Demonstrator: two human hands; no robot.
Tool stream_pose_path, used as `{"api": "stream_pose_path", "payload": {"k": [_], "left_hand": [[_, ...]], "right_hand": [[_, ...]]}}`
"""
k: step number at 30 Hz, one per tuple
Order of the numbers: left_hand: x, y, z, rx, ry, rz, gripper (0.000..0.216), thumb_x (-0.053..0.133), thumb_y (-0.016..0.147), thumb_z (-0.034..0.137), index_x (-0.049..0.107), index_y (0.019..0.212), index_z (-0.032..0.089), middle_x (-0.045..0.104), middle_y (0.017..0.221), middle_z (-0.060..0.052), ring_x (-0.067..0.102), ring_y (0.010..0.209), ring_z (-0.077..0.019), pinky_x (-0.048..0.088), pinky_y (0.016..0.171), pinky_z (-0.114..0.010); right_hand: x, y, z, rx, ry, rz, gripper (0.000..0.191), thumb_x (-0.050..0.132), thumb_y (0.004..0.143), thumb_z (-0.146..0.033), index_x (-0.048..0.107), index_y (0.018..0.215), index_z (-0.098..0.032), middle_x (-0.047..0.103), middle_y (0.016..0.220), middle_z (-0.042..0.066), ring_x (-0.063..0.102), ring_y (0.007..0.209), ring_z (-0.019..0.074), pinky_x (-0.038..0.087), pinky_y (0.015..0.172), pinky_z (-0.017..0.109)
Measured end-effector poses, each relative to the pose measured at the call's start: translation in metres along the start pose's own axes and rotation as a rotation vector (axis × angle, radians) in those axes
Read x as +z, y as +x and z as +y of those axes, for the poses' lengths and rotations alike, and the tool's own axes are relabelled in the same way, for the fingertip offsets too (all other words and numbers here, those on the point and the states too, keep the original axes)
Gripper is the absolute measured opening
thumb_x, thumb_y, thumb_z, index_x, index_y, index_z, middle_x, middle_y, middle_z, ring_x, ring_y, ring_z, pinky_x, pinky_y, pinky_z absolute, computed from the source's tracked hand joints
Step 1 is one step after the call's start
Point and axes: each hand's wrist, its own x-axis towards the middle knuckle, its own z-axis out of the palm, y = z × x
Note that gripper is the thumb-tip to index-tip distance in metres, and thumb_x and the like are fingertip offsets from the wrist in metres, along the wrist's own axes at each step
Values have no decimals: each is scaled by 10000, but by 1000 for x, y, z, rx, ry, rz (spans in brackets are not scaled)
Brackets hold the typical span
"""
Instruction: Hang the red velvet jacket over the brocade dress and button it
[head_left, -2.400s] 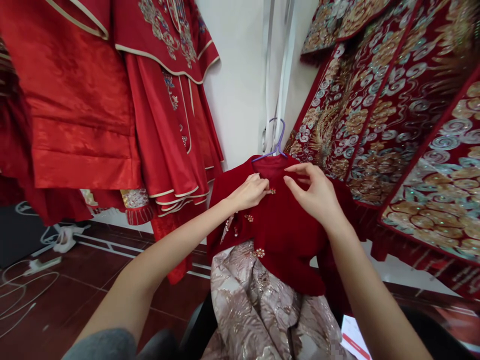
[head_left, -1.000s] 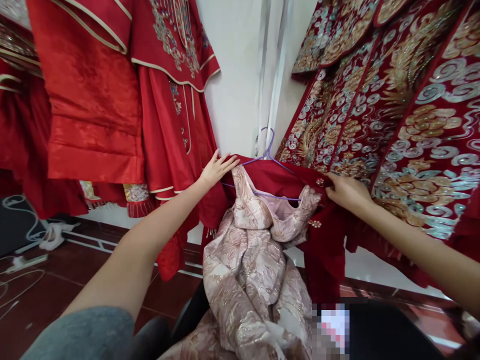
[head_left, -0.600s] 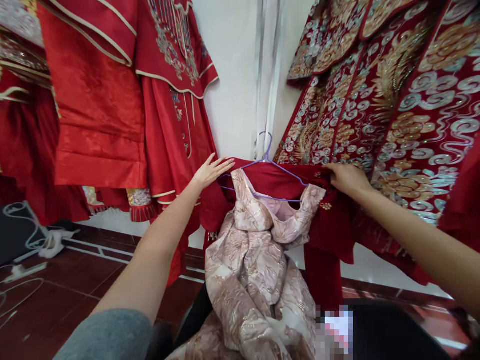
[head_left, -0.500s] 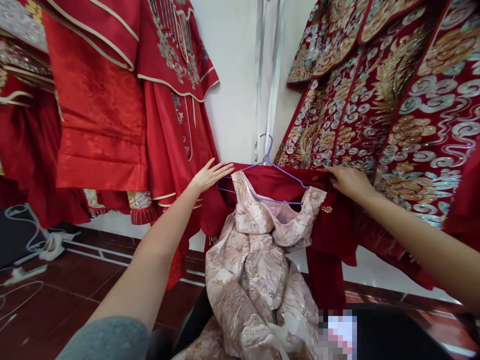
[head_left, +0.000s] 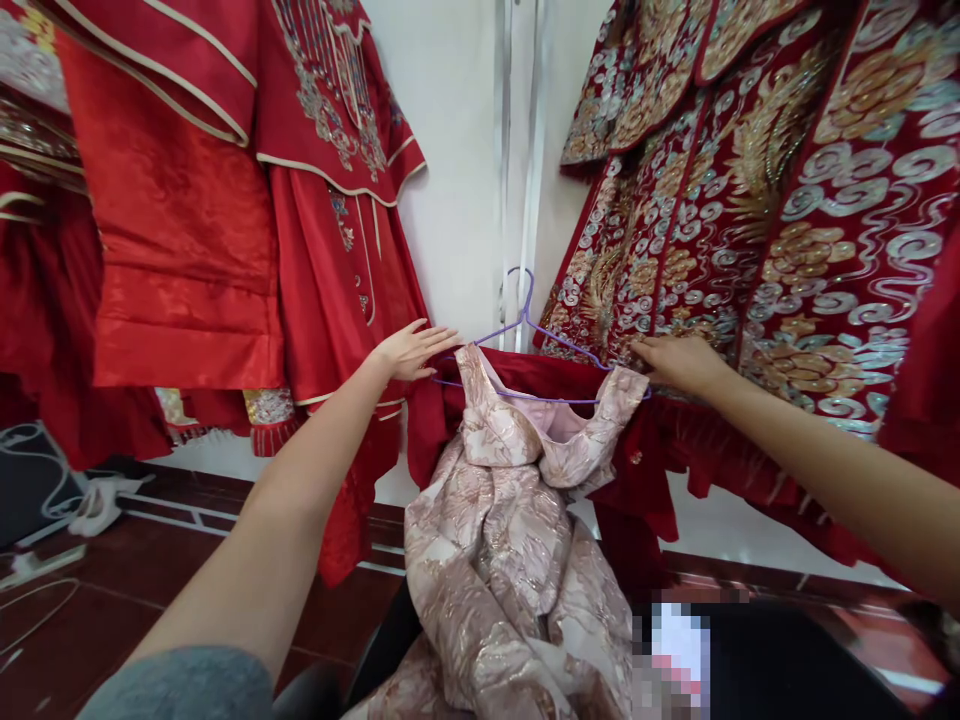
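A pink brocade dress (head_left: 510,540) hangs on a purple wire hanger (head_left: 525,320) in front of me. A dark red velvet jacket (head_left: 645,450) lies pushed back behind the dress, off the hanger's shoulders. My left hand (head_left: 409,350) rests with fingers stretched out on the jacket's left edge beside the hanger's left end. My right hand (head_left: 675,362) is closed on the jacket's fabric at the hanger's right end.
Red satin gowns (head_left: 225,220) hang at the left, heavily embroidered red and gold robes (head_left: 787,200) at the right. White wall (head_left: 457,180) behind. Cables and a power strip (head_left: 45,560) lie on the dark red floor. A black surface (head_left: 787,660) sits at the bottom right.
The red jacket, closed over the dress 2.4 s ago, has been spread open and slid back off the hanger. Both hands moved apart to the hanger's ends; the jacket sank lower.
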Motion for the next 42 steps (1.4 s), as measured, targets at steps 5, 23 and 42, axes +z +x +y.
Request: {"api": "stream_pose_path", "payload": {"k": [5,23,42], "left_hand": [[-27,5,-8,-25,15,38,739,408,886,451,102,1513,207,176,1574,-100,207,1437,-233,61,1157,-418],[44,-15,30,-289,-17,-27,521,401,858,229,410,1365,110,539,1332,-176,506,1218,-250,303,1017,-374],[78,16,11,-643,-98,-306,586,566,767,223,474,1346,221,548,1315,-211,515,1187,-354,219,972,-738]], "right_hand": [[-11,-2,3,-10,86,-10,325,326,980,-363,522,1145,-163,653,1111,144,591,775,195,250,577,270],[-10,-21,-8,-93,50,114,475,214,977,-463,539,1110,-143,629,1049,130,598,715,183,262,544,256],[4,10,-15,-89,35,21,379,262,976,-323,594,1009,-142,622,1038,122,624,744,192,311,530,266]]}}
